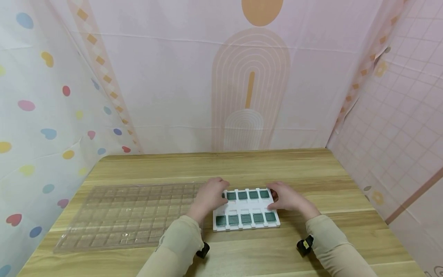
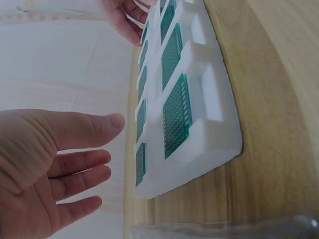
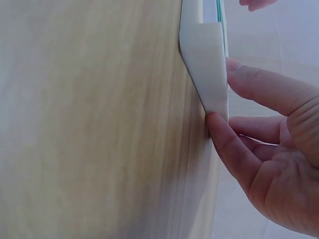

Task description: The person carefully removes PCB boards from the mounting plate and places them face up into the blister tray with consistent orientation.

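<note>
A white tray with small green circuit boards set in two rows lies on the wooden table. At its right end my right hand pinches the edge, the thumb on the upper face and a finger at the lower edge. My left hand is over the tray's left end, thumb and fingers spread apart. In the left wrist view a gap shows between the left thumb and the tray. The back left board is partly hidden by the left hand in the head view.
A large clear plastic tray with many square pockets lies on the table's left, its right side partly behind the left arm. Printed cloth hangs behind the table and along both sides. Each wrist wears a black camera.
</note>
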Motion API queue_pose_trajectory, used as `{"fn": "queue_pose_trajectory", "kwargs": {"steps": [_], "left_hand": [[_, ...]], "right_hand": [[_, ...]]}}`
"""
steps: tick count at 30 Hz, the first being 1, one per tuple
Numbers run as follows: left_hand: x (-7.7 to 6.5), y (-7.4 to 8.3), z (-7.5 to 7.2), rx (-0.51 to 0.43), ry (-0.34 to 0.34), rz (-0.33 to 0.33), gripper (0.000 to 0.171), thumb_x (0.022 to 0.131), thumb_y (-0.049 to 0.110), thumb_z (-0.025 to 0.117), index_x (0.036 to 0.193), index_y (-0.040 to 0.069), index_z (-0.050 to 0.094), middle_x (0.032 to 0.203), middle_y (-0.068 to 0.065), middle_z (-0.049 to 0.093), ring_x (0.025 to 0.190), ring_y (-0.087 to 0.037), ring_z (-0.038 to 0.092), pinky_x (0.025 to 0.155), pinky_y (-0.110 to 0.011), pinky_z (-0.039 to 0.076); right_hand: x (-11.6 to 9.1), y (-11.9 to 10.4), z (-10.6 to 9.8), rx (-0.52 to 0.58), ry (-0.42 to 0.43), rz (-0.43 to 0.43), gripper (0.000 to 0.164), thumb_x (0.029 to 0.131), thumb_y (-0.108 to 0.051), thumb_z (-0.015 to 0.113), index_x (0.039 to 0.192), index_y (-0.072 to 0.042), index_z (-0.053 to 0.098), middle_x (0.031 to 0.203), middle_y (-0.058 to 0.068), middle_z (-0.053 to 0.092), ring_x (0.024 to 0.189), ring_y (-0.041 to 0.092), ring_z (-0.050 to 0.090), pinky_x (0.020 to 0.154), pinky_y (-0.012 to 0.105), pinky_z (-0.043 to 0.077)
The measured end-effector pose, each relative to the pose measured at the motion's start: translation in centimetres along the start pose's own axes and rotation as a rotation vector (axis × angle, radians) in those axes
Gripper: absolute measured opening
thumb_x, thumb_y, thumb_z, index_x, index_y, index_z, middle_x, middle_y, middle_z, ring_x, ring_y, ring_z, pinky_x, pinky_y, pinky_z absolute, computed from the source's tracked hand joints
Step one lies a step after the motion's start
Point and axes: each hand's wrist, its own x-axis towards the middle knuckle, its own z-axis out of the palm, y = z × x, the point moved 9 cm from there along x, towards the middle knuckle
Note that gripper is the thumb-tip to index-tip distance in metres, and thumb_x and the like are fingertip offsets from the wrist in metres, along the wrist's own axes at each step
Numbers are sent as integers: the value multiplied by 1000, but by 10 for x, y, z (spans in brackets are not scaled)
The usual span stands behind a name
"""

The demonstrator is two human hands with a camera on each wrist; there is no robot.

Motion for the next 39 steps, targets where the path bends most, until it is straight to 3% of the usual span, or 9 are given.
{"fn": "queue_pose_trajectory", "kwargs": {"steps": [8,16,29,39], "left_hand": [[3,-12,3,20,-5,-36,41,72,8,82,111,3,72,111,-14,66,104,-32,61,86,-44,52],[2,-18,5,23,10,-49,41,71,12,86,109,4,73,109,-13,66,103,-30,58,89,-44,50],[2,-17,8,98,27,-38,31,72,14,87,99,6,75,97,-8,69,93,-26,58,85,-38,50],[4,-19,12,104,28,-56,25,72,13,86,95,9,77,90,-5,69,88,-23,58,76,-40,51]], "right_hand": [[0,1,0,-9,1,2,73,76,-13,86,134,14,50,111,16,58,93,23,59,82,38,51],[-1,0,-1,0,-1,12,73,77,-12,85,134,14,49,112,16,57,94,24,59,82,38,51],[-1,3,0,2,1,19,73,77,-13,85,135,13,49,114,18,57,96,25,59,83,39,51],[0,4,0,3,3,9,68,77,-13,85,131,13,52,106,12,57,92,21,57,82,38,50]]}}
